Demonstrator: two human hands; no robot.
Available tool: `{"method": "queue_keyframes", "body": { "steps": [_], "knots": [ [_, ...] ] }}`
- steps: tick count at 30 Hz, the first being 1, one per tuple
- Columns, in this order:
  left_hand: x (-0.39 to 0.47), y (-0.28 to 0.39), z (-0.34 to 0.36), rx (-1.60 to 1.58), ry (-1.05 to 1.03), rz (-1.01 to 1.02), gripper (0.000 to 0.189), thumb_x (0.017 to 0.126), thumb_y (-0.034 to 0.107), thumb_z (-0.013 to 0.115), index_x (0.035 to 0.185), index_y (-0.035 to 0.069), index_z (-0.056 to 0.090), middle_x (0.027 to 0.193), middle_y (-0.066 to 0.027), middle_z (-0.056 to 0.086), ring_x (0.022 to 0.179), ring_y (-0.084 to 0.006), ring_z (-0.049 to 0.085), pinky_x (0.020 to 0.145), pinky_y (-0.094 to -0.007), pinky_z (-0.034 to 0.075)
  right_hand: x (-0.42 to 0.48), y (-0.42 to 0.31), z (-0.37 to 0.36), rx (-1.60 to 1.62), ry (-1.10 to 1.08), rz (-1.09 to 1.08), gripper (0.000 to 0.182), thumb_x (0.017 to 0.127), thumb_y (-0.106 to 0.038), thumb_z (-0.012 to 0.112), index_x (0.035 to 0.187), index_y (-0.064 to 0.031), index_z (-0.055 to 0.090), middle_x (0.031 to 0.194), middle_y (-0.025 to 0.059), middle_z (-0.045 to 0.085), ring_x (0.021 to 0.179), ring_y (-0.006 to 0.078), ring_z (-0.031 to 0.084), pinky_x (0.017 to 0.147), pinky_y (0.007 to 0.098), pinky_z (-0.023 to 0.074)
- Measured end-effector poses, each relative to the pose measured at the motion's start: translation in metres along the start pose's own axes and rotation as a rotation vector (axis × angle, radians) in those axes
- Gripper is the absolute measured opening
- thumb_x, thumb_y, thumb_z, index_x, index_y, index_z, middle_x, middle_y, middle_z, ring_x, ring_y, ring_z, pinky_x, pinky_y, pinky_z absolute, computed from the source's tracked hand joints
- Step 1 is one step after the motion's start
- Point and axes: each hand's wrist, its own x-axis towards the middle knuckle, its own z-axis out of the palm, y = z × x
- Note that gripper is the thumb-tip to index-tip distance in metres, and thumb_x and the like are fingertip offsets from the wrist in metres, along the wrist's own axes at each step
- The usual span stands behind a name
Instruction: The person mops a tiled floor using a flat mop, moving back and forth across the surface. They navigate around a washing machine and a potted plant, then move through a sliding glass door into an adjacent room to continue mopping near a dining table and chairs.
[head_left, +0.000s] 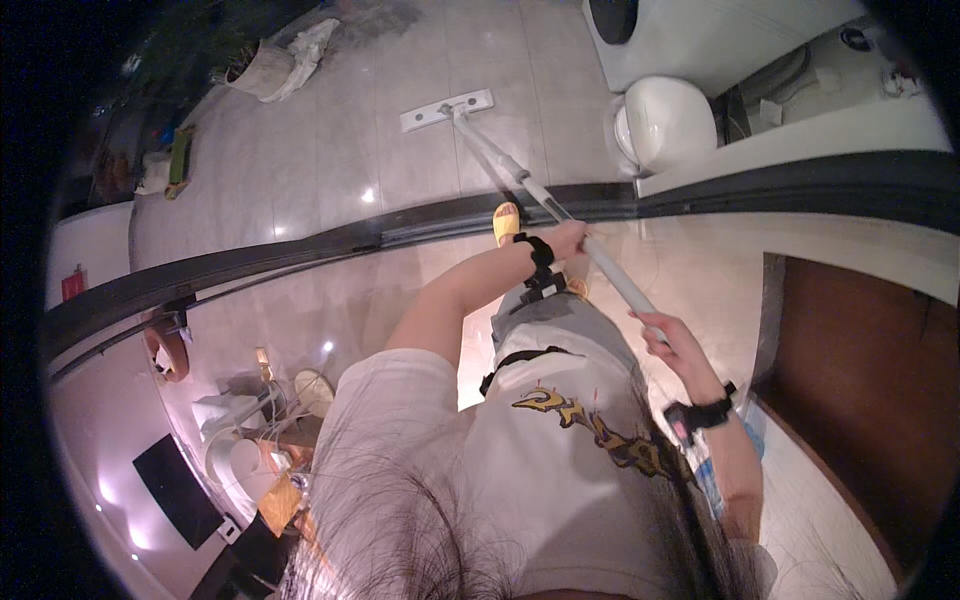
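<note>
A white flat mop with a long pale pole (615, 270) runs from my body up and left across the threshold. My left hand (566, 238) is wrapped around the middle of the pole. Nearer to me, my right hand (670, 341) grips the pole's upper end. The rectangular mop head (427, 116) lies flat on the grey tiled floor (337, 150) beyond the door track. My yellow slipper (507, 223) rests at the near side of that track, below the pole. Black straps with small devices circle both wrists.
A dark sliding-door track (420, 225) crosses the floor. Beyond it stand a white rounded bin-like object (671, 124), a large white appliance (675, 45) and a pale planter (262, 71). A dark brown panel (862, 382) is at right. Cables and household items crowd a small table (289, 450) at left.
</note>
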Motion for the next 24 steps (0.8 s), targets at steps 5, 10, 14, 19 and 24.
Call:
{"method": "queue_keyframes", "body": {
  "steps": [5, 10, 14, 19, 24],
  "knots": [
    [-0.088, -0.1, 0.103, -0.04, -0.06, -0.213, 0.013, 0.079, 0.014, 0.041, 0.076, 0.002, 0.046, 0.068, -0.0098, 0.049, 0.059, -0.0232, 0.05, 0.053, -0.0334, 0.047, -0.138, 0.054, -0.043, -0.042, 0.157, -0.08, 0.031, 0.08, -0.019, 0.047, 0.101, 0.0025, 0.051, 0.052, -0.0054, 0.036, 0.039, 0.002, 0.029, 0.047, 0.0172, 0.0291],
    [-0.17, -0.126, 0.179, 0.105, -0.068, -0.391, 0.013, 0.078, 0.013, 0.037, 0.081, 0.002, 0.043, 0.069, -0.0092, 0.048, 0.059, -0.0227, 0.05, 0.051, -0.0382, 0.046, -0.239, 0.042, -0.024, 0.158, 0.216, 0.091, 0.03, 0.082, -0.016, 0.045, 0.103, 0.005, 0.048, 0.048, -0.0033, 0.039, 0.032, 0.0027, 0.021, 0.039, 0.0166, 0.0212],
    [-0.161, -0.119, 0.168, 0.074, -0.057, -0.322, 0.014, 0.076, 0.016, 0.043, 0.08, 0.002, 0.045, 0.071, -0.01, 0.05, 0.059, -0.0207, 0.051, 0.051, -0.0388, 0.047, -0.233, 0.027, -0.008, 0.128, 0.274, 0.101, 0.029, 0.082, -0.017, 0.046, 0.102, 0.0033, 0.05, 0.052, -0.004, 0.039, 0.035, 0.0025, 0.022, 0.039, 0.0162, 0.02],
    [-0.079, -0.1, 0.133, 0.161, 0.271, 0.177, 0.018, 0.074, 0.02, 0.05, 0.074, 0.002, 0.049, 0.064, -0.0081, 0.049, 0.052, -0.0202, 0.049, 0.04, -0.0342, 0.04, -0.151, 0.014, -0.018, 0.105, 0.106, 0.04, 0.025, 0.08, -0.017, 0.049, 0.099, -0.0001, 0.052, 0.055, -0.0015, 0.041, 0.035, 0.0032, 0.022, 0.036, 0.0165, 0.0186],
    [0.006, -0.022, 0.078, 0.004, -0.007, 0.128, 0.013, 0.073, 0.016, 0.049, 0.064, 0.007, 0.045, 0.055, -0.0062, 0.044, 0.045, -0.017, 0.043, 0.04, -0.0308, 0.033, -0.028, 0.001, -0.052, 0.023, 0.056, -0.064, 0.025, 0.077, -0.017, 0.053, 0.096, -0.0004, 0.053, 0.056, 0.0019, 0.045, 0.035, 0.0031, 0.025, 0.03, 0.0172, 0.0172]
  ]
}}
